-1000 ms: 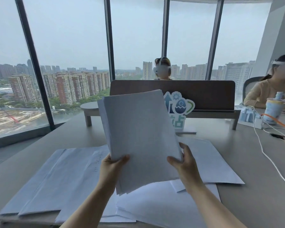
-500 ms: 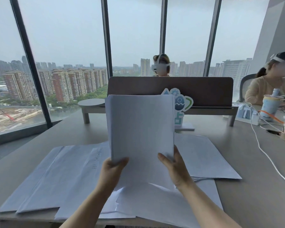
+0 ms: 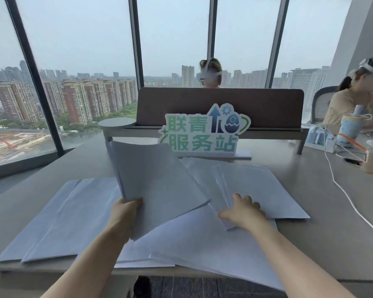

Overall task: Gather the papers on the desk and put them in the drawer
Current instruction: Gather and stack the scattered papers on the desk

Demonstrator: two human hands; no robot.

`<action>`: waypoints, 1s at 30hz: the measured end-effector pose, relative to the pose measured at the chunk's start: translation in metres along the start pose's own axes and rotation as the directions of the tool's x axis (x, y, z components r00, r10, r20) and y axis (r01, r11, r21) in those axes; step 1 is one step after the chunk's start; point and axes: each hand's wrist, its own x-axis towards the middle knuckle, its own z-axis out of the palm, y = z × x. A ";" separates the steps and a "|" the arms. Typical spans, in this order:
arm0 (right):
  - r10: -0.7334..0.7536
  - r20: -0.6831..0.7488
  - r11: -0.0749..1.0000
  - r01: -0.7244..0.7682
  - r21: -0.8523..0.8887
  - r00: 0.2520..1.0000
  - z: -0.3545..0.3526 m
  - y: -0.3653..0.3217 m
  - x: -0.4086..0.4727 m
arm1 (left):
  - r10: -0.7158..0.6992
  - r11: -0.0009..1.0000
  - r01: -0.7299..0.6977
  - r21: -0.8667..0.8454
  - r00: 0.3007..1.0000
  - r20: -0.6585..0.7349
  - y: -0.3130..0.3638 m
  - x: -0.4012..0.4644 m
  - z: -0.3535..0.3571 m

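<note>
While loose papers (image 3: 58, 222) cover the near desk (image 3: 332, 233) from 8 to 3 o'clock, left hand (image 3: 125, 214) grips a tilted stack (image 3: 155, 186) by its lower corner, raised above them. Right hand (image 3: 243, 211) at 2 o'clock presses flat, fingers spread, on sheets. Beyond, at 12: sign (image 3: 205, 134), divider (image 3: 267, 108).

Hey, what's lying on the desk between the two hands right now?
In the head view, the lower corner of the held stack, gripped by the left hand, juts toward the right hand; loose sheets cover the desk beneath it.
</note>
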 end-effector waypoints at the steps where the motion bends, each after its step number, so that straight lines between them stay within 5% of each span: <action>1: 0.019 0.035 1.000 -0.018 -0.012 0.999 0.000 -0.002 0.000 | -0.022 1.000 0.022 0.003 1.000 0.001 -0.002 0.002 -0.001; 15: 0.013 0.053 0.996 -0.008 -0.088 0.999 -0.001 -0.022 0.006 | -0.160 0.987 0.160 0.019 0.986 0.046 -0.022 0.012 -0.009; 25: -0.044 -0.198 0.964 -0.011 -0.267 0.979 -0.006 -0.002 0.011 | -0.166 0.985 0.164 0.046 0.985 0.051 -0.024 0.010 -0.009; 30: -0.058 -0.327 0.985 0.001 -0.172 0.943 -0.014 0.014 0.011 | -0.168 0.985 0.165 0.049 0.984 0.060 -0.022 0.008 -0.009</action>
